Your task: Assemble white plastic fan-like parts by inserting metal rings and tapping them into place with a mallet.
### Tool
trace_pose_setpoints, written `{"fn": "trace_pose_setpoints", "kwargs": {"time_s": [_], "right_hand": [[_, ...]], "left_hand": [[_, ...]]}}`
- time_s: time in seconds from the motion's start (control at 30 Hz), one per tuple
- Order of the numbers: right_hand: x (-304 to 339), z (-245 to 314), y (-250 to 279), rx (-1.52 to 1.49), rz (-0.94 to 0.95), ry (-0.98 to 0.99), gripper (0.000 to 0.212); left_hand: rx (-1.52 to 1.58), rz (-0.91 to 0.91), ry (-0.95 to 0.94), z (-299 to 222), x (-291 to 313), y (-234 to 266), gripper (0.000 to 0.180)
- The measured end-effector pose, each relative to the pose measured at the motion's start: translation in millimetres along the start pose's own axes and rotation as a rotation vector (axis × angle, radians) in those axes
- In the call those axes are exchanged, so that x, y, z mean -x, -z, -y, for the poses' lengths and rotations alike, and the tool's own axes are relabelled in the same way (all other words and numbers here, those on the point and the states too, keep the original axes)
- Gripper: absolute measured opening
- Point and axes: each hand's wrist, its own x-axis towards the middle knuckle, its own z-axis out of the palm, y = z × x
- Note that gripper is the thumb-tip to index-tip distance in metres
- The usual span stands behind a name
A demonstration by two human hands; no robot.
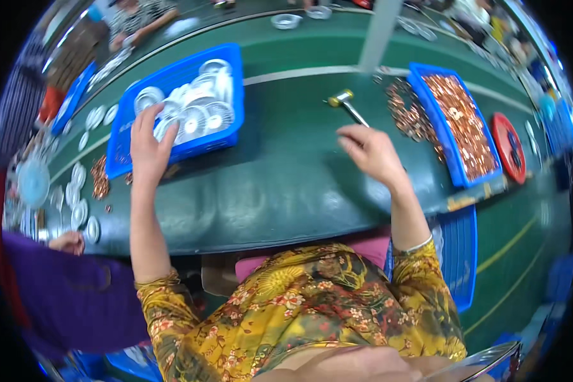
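My left hand [151,143] reaches over a blue basket [237,89] of white round slotted discs [194,121]. Its thumb and fingers are apart around one disc at the near left, and a firm grip does not show. My right hand [377,153] is above the green tabletop with fingers curled and thumb near the forefinger. What it holds, if anything, is hidden. Just beyond it is a small hammer [341,97] with a brass-coloured head, its metal handle running toward my knuckles. Whether the hand touches that handle I cannot make out.
A blue tray [455,169] of copper-coloured pieces stands at the right, with loose pieces [409,111] beside it and a red dish [509,148] beyond. More discs [79,213] and copper pieces [100,178] lie at left. A purple-clad co-worker [70,293] is close by. A pale post [379,38] rises behind.
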Motion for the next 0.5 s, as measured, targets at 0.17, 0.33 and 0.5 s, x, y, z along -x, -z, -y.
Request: {"fn": "trace_pose_setpoints", "kwargs": {"time_s": [0.17, 0.33, 0.5], "right_hand": [[14.1, -83.1, 30.2, 0.421, -0.276, -0.299, 0.03], [2.7, -133.0, 30.0, 0.679, -0.239, -0.507, 0.029], [6.4, -139.6, 34.2, 0.642, -0.256, -0.54, 0.027]], "left_hand": [[0.159, 0.579, 0.115, 27.9, -31.9, -28.1, 0.079], [0.089, 0.525, 0.151, 33.3, -34.5, -46.0, 0.083], [0.106, 0.312, 0.257, 37.6, -23.0, -52.2, 0.061]]}}
